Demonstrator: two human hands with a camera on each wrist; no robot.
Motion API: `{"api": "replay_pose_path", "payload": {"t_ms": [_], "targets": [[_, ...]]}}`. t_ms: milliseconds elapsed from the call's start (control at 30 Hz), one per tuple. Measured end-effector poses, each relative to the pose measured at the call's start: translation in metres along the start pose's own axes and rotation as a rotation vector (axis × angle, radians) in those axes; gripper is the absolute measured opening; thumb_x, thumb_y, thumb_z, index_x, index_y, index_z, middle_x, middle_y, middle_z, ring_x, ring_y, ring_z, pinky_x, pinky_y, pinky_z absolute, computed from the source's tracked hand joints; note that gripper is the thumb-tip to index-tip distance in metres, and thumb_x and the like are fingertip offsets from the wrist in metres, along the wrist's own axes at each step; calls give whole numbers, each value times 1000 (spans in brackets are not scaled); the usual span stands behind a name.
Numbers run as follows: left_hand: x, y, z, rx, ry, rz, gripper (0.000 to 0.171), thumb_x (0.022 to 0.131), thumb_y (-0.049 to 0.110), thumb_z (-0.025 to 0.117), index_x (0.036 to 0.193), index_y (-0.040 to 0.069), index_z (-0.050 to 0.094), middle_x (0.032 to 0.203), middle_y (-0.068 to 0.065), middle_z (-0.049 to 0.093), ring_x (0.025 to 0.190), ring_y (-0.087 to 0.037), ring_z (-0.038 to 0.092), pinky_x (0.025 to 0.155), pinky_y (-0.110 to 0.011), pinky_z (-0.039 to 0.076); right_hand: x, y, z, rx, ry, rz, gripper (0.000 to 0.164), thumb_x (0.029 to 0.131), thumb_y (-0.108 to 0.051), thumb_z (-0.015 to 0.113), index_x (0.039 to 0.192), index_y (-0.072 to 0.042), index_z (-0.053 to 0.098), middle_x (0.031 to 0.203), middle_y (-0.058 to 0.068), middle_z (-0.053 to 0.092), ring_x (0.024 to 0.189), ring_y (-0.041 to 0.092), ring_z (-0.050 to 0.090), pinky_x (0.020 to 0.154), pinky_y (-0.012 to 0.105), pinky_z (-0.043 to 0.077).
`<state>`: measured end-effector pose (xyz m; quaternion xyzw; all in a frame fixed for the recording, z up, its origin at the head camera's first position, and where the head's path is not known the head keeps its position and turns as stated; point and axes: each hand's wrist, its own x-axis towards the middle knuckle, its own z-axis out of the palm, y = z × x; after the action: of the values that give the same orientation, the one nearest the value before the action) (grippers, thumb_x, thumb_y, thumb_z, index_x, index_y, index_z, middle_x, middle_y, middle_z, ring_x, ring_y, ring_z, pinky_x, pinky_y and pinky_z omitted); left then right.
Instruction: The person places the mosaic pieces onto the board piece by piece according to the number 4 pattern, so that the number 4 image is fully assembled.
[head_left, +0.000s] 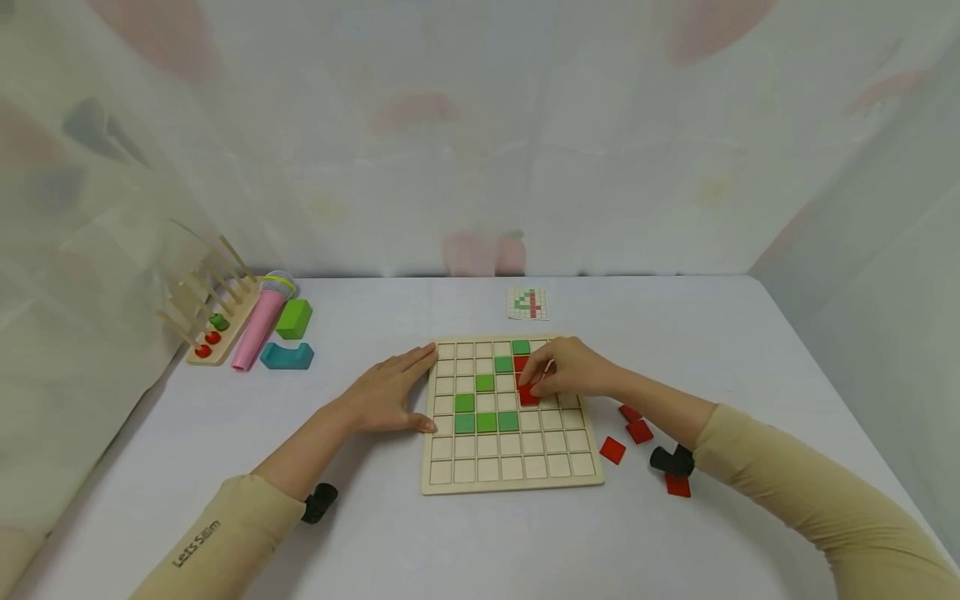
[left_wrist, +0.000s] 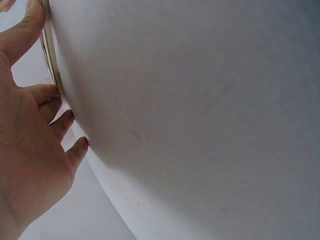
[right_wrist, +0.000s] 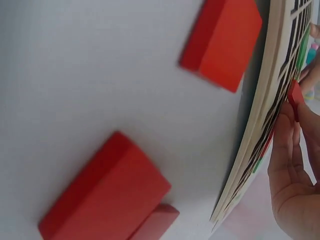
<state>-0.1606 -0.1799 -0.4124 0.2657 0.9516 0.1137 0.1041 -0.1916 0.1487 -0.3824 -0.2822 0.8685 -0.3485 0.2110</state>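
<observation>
Tan "Let's Slim" sleeve (head_left: 228, 533), red tile (head_left: 528, 396) beyond

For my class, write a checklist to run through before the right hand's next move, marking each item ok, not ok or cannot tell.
1. Left hand touching the board: ok, at its left edge.
2. Pattern card uncovered: ok, lying beyond the board.
3. Held red tile lying flat in a square: not ok, pinched at a tilt by the right hand.
4. Spare red tiles available: ok, right of the board.
5. Placed red tiles all countable: cannot tell, fingers hide some squares.
</observation>
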Motion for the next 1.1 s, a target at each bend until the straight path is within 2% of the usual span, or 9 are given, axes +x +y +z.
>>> {"api": "replay_pose_path", "payload": {"t_ms": [167,1100], "targets": [[-1,1,-1,-2,-9,-8,114,73,64,75,158,9,23,167,-8,20,152,-37,27,118,-60,32,-1,-2,4,-4,1,-5,11,84,-6,73,92,-12,77,87,1,74,77,8,62,72,21,54],[-1,1,-2,2,-25,-19,113,74,66,73,158,9,22,168,-7,17,153,-36,25,118,-61,31,2,0,9,-58,23,-6,12,81,-7,76,91,-13,80,86,-1,77,74,3,64,69,20,54]]}}
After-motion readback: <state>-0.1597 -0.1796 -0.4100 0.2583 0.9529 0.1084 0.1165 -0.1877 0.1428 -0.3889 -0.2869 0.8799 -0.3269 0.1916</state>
